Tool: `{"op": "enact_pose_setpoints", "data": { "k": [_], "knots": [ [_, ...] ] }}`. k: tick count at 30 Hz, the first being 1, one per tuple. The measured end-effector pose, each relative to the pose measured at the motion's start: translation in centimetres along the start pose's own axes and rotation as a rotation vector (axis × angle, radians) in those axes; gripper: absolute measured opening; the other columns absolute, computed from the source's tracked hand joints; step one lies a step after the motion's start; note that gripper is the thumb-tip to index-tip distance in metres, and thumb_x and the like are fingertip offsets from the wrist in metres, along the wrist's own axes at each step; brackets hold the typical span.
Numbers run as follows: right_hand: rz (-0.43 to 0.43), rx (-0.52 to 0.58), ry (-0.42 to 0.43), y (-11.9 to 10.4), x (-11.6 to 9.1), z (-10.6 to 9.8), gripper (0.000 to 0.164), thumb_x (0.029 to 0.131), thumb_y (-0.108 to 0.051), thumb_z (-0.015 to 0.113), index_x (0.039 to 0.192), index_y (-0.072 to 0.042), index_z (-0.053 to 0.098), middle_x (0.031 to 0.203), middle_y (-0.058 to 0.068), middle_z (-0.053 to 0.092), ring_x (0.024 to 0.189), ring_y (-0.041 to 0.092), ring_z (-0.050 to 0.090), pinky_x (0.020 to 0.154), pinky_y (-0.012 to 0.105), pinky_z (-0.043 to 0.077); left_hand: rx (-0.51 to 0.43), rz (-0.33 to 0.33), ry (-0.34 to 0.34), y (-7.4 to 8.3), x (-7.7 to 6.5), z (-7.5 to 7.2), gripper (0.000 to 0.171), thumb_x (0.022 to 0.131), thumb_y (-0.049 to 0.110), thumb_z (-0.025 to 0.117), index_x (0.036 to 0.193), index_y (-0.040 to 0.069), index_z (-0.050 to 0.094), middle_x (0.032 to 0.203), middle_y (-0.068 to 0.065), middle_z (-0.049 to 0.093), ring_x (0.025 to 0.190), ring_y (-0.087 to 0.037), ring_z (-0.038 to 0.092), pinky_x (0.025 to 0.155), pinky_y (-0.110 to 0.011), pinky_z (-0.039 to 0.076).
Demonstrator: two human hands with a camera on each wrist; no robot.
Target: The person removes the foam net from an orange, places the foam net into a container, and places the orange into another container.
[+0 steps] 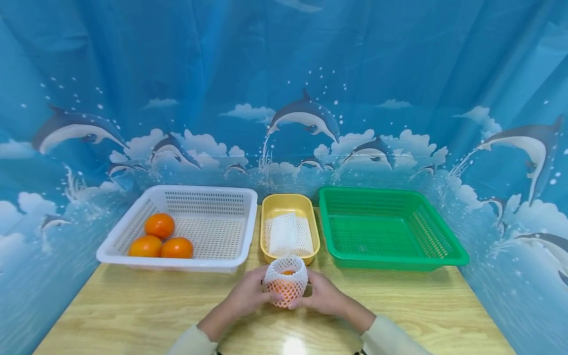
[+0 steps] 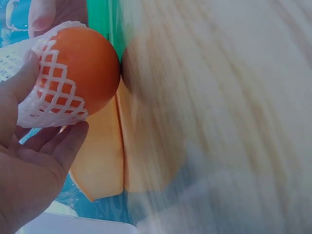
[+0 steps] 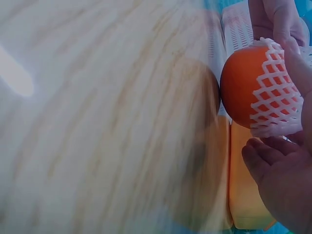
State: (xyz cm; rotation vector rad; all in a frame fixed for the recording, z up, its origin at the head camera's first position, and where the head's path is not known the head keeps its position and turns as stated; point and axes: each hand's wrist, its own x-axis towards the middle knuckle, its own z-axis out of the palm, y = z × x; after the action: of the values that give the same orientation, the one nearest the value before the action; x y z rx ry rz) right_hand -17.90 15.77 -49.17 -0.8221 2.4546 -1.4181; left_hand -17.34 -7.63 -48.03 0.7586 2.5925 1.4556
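An orange (image 2: 95,70) rests on the wooden table, partly inside a white foam net sleeve (image 1: 293,266). In both wrist views its lower part is bare, while the net surrounds the upper part and stands up past the top. My left hand (image 1: 249,295) holds the net from the left, thumb in front and fingers curled round the side. From the right, my right hand (image 1: 327,294) grips the same net, its thumb (image 3: 296,68) pressed on the mesh. Just behind stands a yellow basket (image 1: 265,209) with more flat white net sleeves (image 1: 284,234).
At the left, a white basket (image 1: 241,256) holds three bare oranges (image 1: 160,226). A green basket (image 1: 399,264) stands at the right. Behind the baskets hangs a blue curtain (image 1: 230,74) printed with dolphins. The table (image 1: 146,310) extends in front of them.
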Motion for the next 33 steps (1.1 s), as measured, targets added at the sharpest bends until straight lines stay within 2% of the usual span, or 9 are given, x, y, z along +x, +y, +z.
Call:
{"op": "enact_pose_setpoints", "data": {
  "k": [6,10,16,20,27,29,33],
  "knots": [
    [0.0,0.011,-0.016,0.14,0.02,0.15,0.067,0.077,-0.035,0.082,0.134,-0.015,0.052,0.127,-0.005,0.061,0.119,0.017,0.055,0.105,0.045,0.042,0.025,0.039,0.055,-0.19,0.06,-0.02,0.034,0.079,0.015,0.078,0.111,0.006,0.069,0.109,-0.009,0.069,0.099,-0.024,0.065,0.085,-0.031,0.056],
    [0.025,0.013,-0.014,0.01,-0.01,0.13,0.066,0.079,-0.037,0.079,0.135,-0.012,0.052,0.129,-0.003,0.06,0.121,0.018,0.055,0.105,0.044,0.043,0.006,0.028,0.052,-0.28,0.11,-0.02,0.037,0.08,0.017,0.078,0.114,0.005,0.067,0.11,-0.01,0.069,0.099,-0.025,0.065,0.081,-0.025,0.056],
    [0.03,-0.017,-0.001,-0.09,-0.08,-0.09,0.062,0.081,-0.038,0.076,0.132,-0.008,0.056,0.13,0.002,0.062,0.121,0.023,0.056,0.103,0.046,0.045,-0.045,-0.023,-0.001,-0.39,0.07,0.07,0.061,0.078,0.029,0.08,0.129,0.006,0.057,0.126,-0.011,0.061,0.111,-0.028,0.06,0.088,-0.031,0.055],
    [0.024,-0.038,0.015,0.12,-0.13,-0.34,0.053,0.084,-0.035,0.074,0.125,-0.004,0.06,0.123,0.006,0.065,0.117,0.026,0.059,0.101,0.048,0.046,-0.058,-0.05,-0.026,-0.29,0.01,0.13,0.07,0.075,0.032,0.081,0.134,0.008,0.053,0.131,-0.011,0.058,0.114,-0.028,0.058,0.092,-0.038,0.053],
    [0.005,-0.074,0.048,0.34,0.0,-0.65,0.04,0.085,-0.03,0.074,0.113,-0.003,0.066,0.109,0.006,0.071,0.104,0.02,0.066,0.096,0.041,0.051,-0.046,-0.056,-0.034,-0.23,0.09,0.2,0.072,0.073,0.036,0.083,0.134,0.01,0.053,0.127,-0.008,0.061,0.113,-0.027,0.059,0.094,-0.043,0.051],
    [-0.001,-0.066,0.056,0.35,-0.02,-0.65,0.041,0.084,-0.03,0.075,0.113,-0.003,0.066,0.11,0.006,0.071,0.104,0.02,0.066,0.096,0.04,0.051,-0.037,-0.058,-0.034,-0.23,0.08,0.21,0.071,0.074,0.036,0.082,0.133,0.01,0.054,0.127,-0.007,0.061,0.113,-0.026,0.059,0.095,-0.043,0.051],
    [0.018,-0.033,0.069,0.12,-0.18,-0.55,0.053,0.082,-0.032,0.077,0.124,-0.005,0.061,0.121,0.006,0.067,0.111,0.023,0.063,0.098,0.041,0.05,-0.019,-0.046,-0.033,-0.24,0.06,0.17,0.067,0.075,0.033,0.082,0.132,0.009,0.055,0.128,-0.01,0.06,0.112,-0.027,0.059,0.093,-0.042,0.052]
  ]
}}
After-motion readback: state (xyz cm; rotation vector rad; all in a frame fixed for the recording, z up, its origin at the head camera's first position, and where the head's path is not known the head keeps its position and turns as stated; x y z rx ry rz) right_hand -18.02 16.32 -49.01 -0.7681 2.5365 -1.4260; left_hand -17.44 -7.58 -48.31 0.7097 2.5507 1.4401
